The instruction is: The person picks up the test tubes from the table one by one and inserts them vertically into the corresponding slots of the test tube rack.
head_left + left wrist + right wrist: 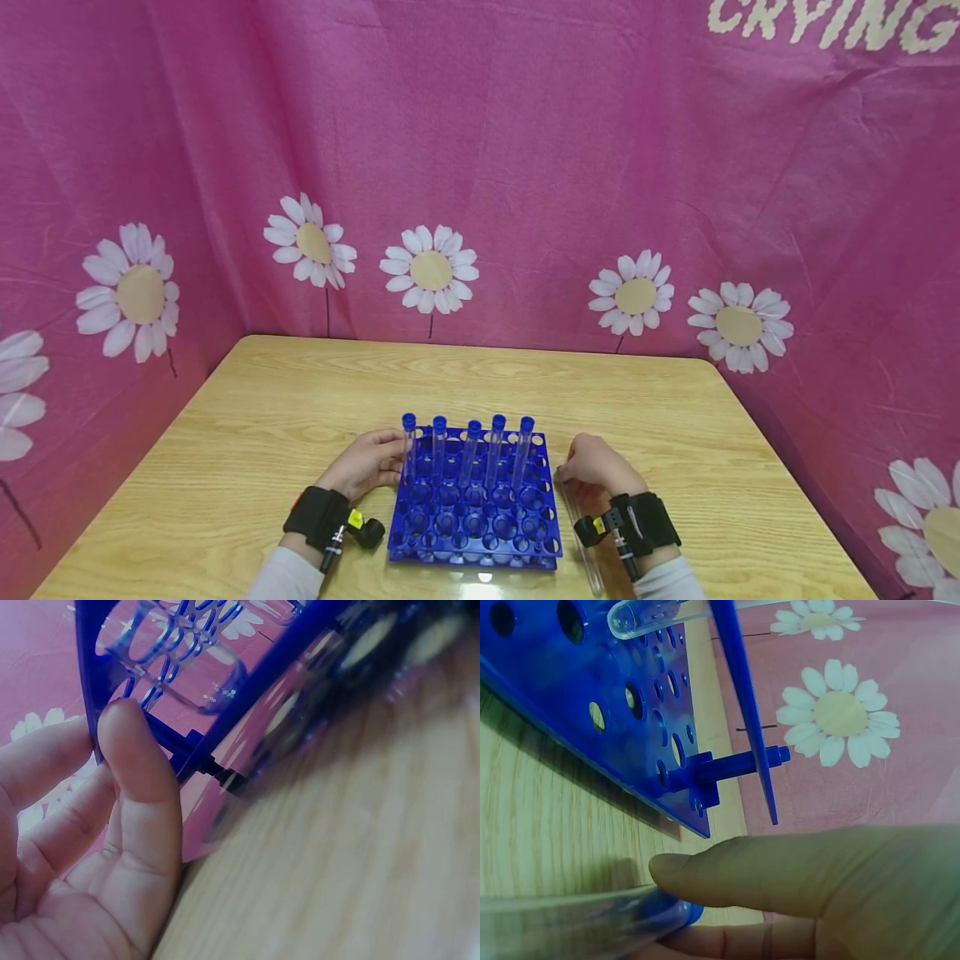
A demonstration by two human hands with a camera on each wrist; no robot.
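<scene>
A blue test tube rack [474, 546] stands near the front of the table, with several blue-capped clear test tubes [470, 454] upright in its rear part. My left hand [369, 460] grips the rack's left side; in the left wrist view the thumb [139, 757] and fingers pinch the edge of its upper plate. To the right of the rack, my right hand [600, 467] pinches another clear test tube [588, 560] by its capped end. That tube slants toward the front edge, low over the table. Its blue cap [682, 909] shows under the thumb [739, 870] in the right wrist view.
The wooden table [480, 375] reaches back to a pink curtain [510, 167] printed with white daisies, which also hangs at both sides. Each wrist wears a black strap [318, 512] with a small camera.
</scene>
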